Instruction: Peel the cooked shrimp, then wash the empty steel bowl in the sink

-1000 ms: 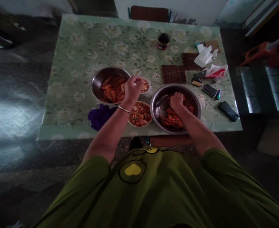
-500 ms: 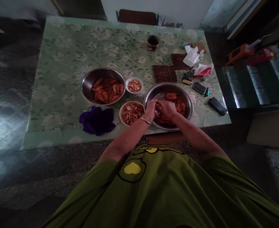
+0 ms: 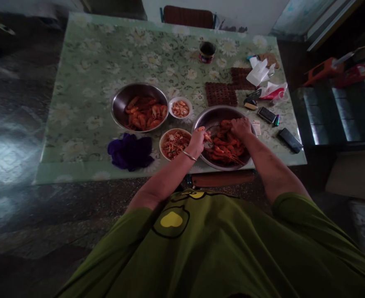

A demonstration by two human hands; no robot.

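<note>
One shrimp (image 3: 202,130) in left hand (image 3: 197,140)

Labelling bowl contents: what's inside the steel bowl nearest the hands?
Red shrimp lie piled in the steel bowl. The right hand covers some; the left hand holds one shrimp at the rim.

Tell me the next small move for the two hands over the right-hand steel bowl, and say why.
Probably bring the right hand over to the shrimp that the left hand holds at the steel bowl's left rim: one hand grips it, while the other rests apart on the pile.
</note>
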